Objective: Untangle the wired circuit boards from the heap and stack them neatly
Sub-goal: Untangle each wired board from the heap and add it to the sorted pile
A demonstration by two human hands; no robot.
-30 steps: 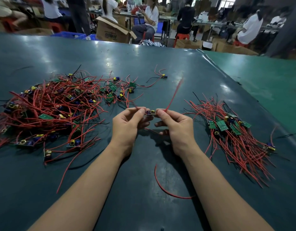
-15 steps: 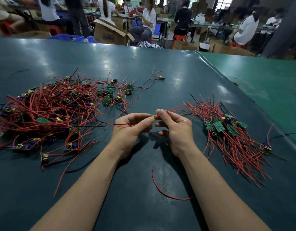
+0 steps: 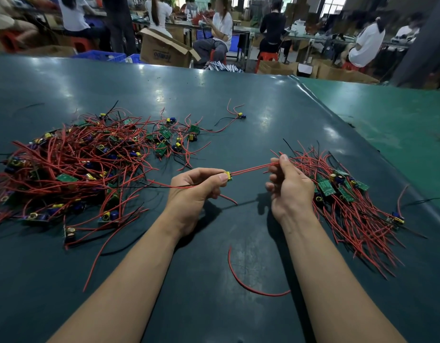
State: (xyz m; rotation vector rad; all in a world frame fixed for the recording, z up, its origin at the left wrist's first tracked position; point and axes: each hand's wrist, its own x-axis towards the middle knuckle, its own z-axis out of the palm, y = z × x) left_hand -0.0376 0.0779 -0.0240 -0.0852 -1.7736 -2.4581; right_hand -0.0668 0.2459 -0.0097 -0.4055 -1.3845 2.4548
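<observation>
A tangled heap (image 3: 73, 167) of small green circuit boards with red and black wires covers the table's left side. On the right lies a tidier pile (image 3: 347, 194) of boards with their wires fanned out. My left hand (image 3: 196, 191) pinches one small board with a yellow part (image 3: 228, 176). Two red wires (image 3: 251, 169) run taut from that board to my right hand (image 3: 288, 189), which grips them just left of the tidy pile. More wires trail left from my left hand.
A single loose red wire (image 3: 248, 285) curls on the dark green table (image 3: 238, 102) between my forearms. One lone board (image 3: 240, 116) lies at the back. Beyond the far edge are cardboard boxes (image 3: 164, 49) and seated people. A lighter green surface (image 3: 392, 115) adjoins at right.
My hands have drawn apart: the right hand slid rightwards along the red wires, pulling them straight, while the left hand kept hold of the board.
</observation>
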